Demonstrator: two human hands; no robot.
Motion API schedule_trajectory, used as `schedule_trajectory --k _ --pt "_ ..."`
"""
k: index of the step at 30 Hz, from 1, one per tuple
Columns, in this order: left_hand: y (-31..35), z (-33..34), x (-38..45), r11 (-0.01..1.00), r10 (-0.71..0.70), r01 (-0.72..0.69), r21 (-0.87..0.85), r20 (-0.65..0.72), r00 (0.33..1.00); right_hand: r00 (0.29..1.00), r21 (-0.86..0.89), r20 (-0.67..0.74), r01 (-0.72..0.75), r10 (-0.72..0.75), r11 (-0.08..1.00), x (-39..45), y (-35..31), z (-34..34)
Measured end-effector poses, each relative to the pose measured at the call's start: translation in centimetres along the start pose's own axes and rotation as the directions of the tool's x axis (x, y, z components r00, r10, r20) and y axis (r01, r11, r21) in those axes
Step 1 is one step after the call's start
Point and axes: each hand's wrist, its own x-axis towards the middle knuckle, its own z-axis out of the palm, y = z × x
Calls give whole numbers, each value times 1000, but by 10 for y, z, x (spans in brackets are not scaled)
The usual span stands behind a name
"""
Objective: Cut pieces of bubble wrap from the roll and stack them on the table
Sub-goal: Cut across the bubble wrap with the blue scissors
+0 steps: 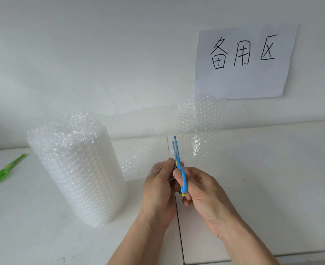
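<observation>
The right hand [201,190] is gripping the blue scissors [178,165], blades parted on the sheet's lower edge, beside the upright roll [75,165]. The left hand [159,186] is pinching the bubble wrap [144,159] — keeping it taut should be helping 1 straight cut.

Two bare forearms enter from the bottom edge — no sleeves, no watch or bracelet on either wrist. The left hand [158,190] and right hand [201,190] are ungloved — fingers [177,175] ringless, nails short and unpainted.
</observation>
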Motion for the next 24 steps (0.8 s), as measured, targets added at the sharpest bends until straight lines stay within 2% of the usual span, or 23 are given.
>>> schedule_trajectory --k 11,17,24 --pt "-1 2 -1 998 49 -47 40 -63 997 997 -131 45 -51 57 990 -1 -5 -3" --pt "0 5 -3 995 92 -91 26 -40 995 1000 -101 1 -21 21 995 0 -6 -4" --pt "-3 3 1 995 84 -81 52 -55 995 1000 -74 -21 -3 2 997 0 -8 -3"
